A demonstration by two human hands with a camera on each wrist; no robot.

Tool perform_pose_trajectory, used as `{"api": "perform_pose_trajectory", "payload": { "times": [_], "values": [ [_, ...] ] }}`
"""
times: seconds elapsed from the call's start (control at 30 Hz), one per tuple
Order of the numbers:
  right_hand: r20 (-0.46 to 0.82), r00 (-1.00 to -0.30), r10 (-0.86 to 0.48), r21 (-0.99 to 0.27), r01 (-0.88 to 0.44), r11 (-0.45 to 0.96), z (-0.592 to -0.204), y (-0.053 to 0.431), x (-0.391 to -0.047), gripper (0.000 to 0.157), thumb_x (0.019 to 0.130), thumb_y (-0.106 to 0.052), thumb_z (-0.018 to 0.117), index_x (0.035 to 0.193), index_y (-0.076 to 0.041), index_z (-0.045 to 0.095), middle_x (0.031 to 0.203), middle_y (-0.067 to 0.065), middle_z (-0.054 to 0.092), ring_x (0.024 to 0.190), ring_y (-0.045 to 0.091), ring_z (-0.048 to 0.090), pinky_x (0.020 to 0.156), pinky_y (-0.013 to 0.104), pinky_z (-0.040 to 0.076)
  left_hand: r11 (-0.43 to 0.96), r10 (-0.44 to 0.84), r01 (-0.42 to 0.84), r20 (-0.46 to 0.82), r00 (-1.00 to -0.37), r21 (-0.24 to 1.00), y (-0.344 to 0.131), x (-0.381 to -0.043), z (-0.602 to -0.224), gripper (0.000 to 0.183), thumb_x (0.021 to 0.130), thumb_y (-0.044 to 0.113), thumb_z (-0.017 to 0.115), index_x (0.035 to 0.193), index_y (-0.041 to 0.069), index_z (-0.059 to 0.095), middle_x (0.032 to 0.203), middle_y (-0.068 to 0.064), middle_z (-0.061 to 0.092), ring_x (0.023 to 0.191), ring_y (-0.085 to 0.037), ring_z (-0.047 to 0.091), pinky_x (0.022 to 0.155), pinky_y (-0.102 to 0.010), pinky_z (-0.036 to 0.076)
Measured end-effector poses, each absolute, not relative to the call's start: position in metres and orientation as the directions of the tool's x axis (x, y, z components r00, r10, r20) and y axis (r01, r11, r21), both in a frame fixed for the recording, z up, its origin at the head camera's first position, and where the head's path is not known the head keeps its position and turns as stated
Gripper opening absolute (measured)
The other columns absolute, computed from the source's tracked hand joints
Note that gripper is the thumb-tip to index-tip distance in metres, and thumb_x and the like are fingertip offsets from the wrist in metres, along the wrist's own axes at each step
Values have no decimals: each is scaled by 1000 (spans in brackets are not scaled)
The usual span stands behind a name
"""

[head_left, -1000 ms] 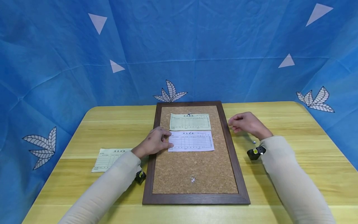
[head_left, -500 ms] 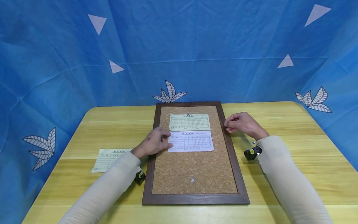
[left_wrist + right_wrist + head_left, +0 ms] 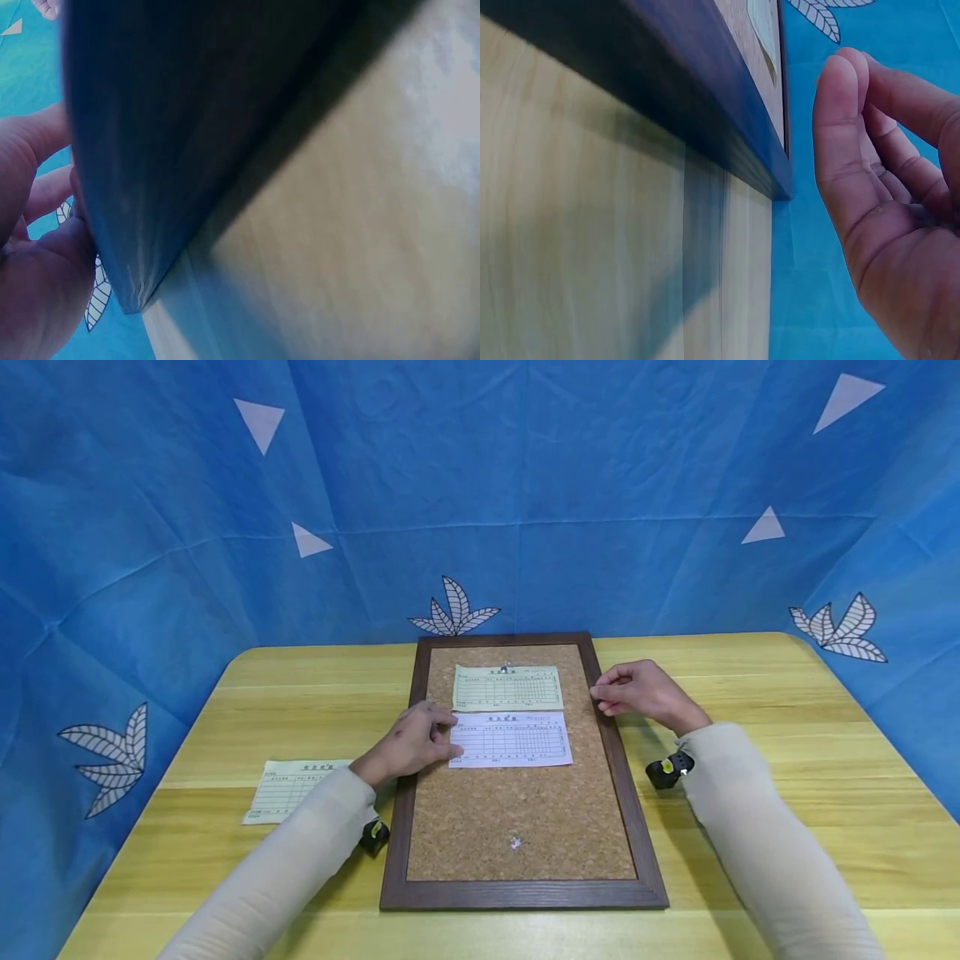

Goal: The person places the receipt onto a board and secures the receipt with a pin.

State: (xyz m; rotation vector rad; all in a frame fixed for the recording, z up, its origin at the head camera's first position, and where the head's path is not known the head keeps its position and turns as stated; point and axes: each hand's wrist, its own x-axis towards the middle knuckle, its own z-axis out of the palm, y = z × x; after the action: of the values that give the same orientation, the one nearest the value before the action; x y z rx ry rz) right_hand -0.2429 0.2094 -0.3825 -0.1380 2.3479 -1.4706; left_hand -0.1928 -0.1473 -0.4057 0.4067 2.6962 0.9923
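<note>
Blue cloth (image 3: 480, 460) with triangles and leaf prints behind, yellowish wood tabletop (image 3: 810, 793) below. Framed cork board (image 3: 480, 827) lies on it. White slip (image 3: 517, 743) sits mid-board, just below a green slip (image 3: 507, 690) that has a small pin (image 3: 504, 669) near its top edge. Second green slip (image 3: 288, 789) lies left of the board, on the wood, partly behind the sleeve. Tiny shiny bit (image 3: 515, 842) low on the cork; too small to identify.

Hands: left hand (image 3: 405, 742) rests thumb and finger, spread apart, on the white slip's left edge. Right hand (image 3: 641, 692) has thumb and fingertip together at the right side of the frame, clear of the white slip; can't tell if anything tiny is between them.

Risks, my judgement: white slip's right side isn't held, so a nudge from the left fingers could skew it or ride it over the green slip. Anything tiny in that right pinch could drop if the grip loosens.
</note>
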Motion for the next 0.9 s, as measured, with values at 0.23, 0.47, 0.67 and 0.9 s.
{"api": "perform_pose_trajectory", "payload": {
  "times": [0.23,0.47,0.67,0.9],
  "values": [
    [-242,-922,-303,-896,93,434,-385,198,-245,28,99,-8,63,114,16,61,100,22,69,77,14,68,75,30,58,723,350,195,-108,-931,663,-148,-192,-406,51,85,12,81,131,-4,63,109,-9,56,79,-15,51,74,-31,44],
    [-223,-927,-301,-884,62,464,-383,192,-245,29,99,-11,64,113,14,63,98,22,69,78,16,68,76,33,58,725,351,201,-103,-931,659,-148,-193,-407,51,86,12,81,130,-3,63,105,-7,55,79,-15,51,71,-30,43],
    [-229,-927,-299,-877,63,476,-381,187,-245,29,99,-14,65,114,11,64,95,20,69,77,16,68,76,35,58,731,345,199,-103,-933,653,-148,-192,-407,51,85,12,81,130,-3,64,104,-8,55,80,-16,51,70,-30,43],
    [-249,-909,-334,-890,79,450,-380,182,-247,29,98,-8,64,117,14,62,94,22,69,76,17,68,76,34,58,743,340,197,-106,-934,640,-147,-193,-408,51,85,14,82,131,-2,64,110,-9,55,78,-15,52,72,-30,44]
  ]
}}
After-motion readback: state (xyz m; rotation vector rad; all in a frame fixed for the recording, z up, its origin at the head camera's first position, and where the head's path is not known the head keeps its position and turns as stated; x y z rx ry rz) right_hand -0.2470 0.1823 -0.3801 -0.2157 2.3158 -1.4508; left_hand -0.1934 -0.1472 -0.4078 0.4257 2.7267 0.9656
